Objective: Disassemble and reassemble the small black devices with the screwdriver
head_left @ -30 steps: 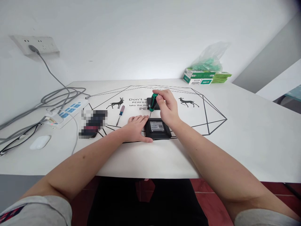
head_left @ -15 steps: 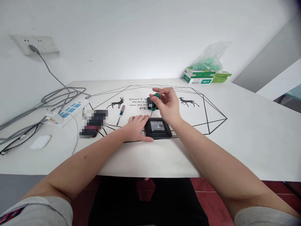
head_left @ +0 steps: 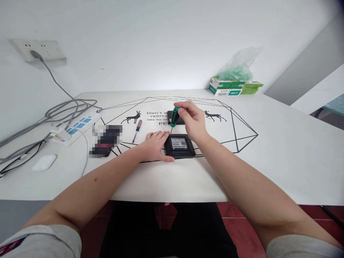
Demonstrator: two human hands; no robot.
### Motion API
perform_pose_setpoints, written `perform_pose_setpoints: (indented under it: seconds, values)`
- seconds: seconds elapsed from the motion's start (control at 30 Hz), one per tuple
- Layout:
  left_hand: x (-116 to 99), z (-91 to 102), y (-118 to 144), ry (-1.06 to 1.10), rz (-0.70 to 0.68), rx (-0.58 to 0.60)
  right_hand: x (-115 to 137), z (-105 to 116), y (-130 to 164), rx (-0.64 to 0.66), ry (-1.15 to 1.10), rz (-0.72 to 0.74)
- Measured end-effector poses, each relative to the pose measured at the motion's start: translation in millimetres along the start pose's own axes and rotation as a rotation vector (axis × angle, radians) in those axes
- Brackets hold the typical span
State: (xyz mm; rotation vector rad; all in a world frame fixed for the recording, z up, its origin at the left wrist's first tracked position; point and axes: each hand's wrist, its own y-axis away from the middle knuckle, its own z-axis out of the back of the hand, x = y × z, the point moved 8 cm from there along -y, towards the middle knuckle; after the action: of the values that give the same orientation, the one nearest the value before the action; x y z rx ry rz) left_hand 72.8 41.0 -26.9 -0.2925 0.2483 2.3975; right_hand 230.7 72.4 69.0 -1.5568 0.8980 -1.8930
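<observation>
A flat black square device [head_left: 179, 144] with a white label lies on the printed mat in front of me. My left hand [head_left: 158, 146] rests against its left side, fingers stretched out and thumb along the near edge. My right hand [head_left: 192, 120] is closed on a green and black screwdriver [head_left: 174, 116], held almost upright. The screwdriver's tip meets the device's far left corner; the screw itself is too small to make out. Behind the screwdriver lies another black piece [head_left: 180, 120], partly hidden by my right hand.
A second screwdriver [head_left: 137, 130] lies left of my left hand, beside a blurred dark object [head_left: 106, 141]. Farther left are a power strip [head_left: 80, 126], grey cables [head_left: 64, 107] and a white case [head_left: 44, 162]. Green and white boxes [head_left: 225, 86] under a plastic bag [head_left: 238, 68] stand at the back right.
The fingers of my right hand have shifted on the screwdriver's handle, which now shows more of its side. My left hand and the device stay in place; the view has moved slightly.
</observation>
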Motion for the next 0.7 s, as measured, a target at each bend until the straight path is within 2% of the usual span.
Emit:
perform_pose_setpoints:
  seconds: [0.13,0.3,0.47,0.7]
  values:
    - [1,-0.8,0,-0.005,0.004,-0.001,-16,-3,-2,0.003,-0.144,-0.140]
    - [0,-1.2,0,-0.006,0.003,0.002,-19,-3,-4,-0.058,-0.214,-0.140]
    - [0,-0.3,0,-0.015,0.000,-0.001,-9,-14,-1,0.040,-0.341,-0.175]
    - [-1,-0.5,-1,-0.026,-0.001,0.006,-5,-11,2,0.039,-0.218,-0.133]
